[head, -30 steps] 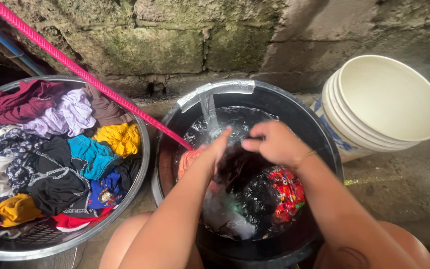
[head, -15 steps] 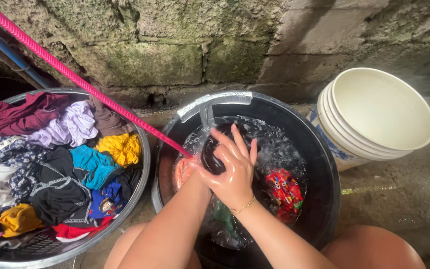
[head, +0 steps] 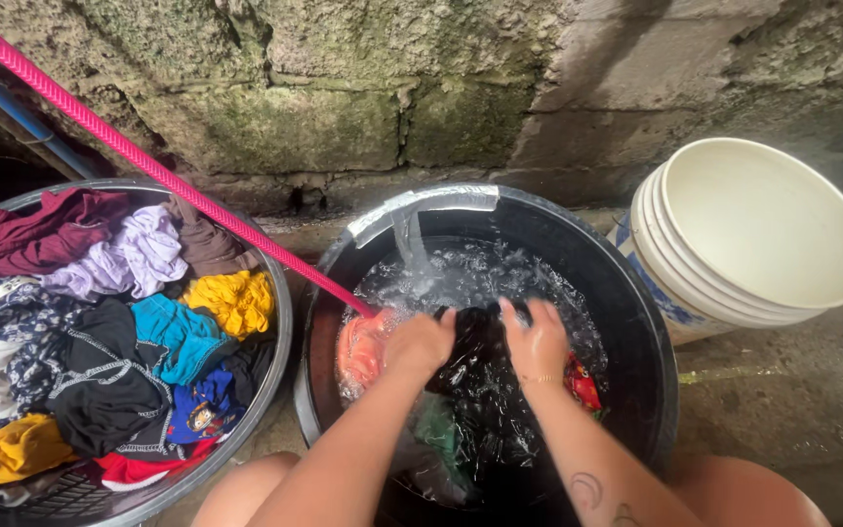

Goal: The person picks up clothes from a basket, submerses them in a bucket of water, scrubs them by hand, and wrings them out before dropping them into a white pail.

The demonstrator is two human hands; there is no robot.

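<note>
Two hands | left hand (head: 420, 344), right hand (head: 537, 344) gripping dark garment (head: 477, 342) between them

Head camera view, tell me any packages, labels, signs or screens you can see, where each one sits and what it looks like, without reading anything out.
Blue printed marking: on the side of the stacked cream plastic buckets, right of the black wash tub; mostly hidden.
Round multicoloured print: on a blue garment in the metal basin of clothes, left.
No packages, signs or screens are in view.
</note>
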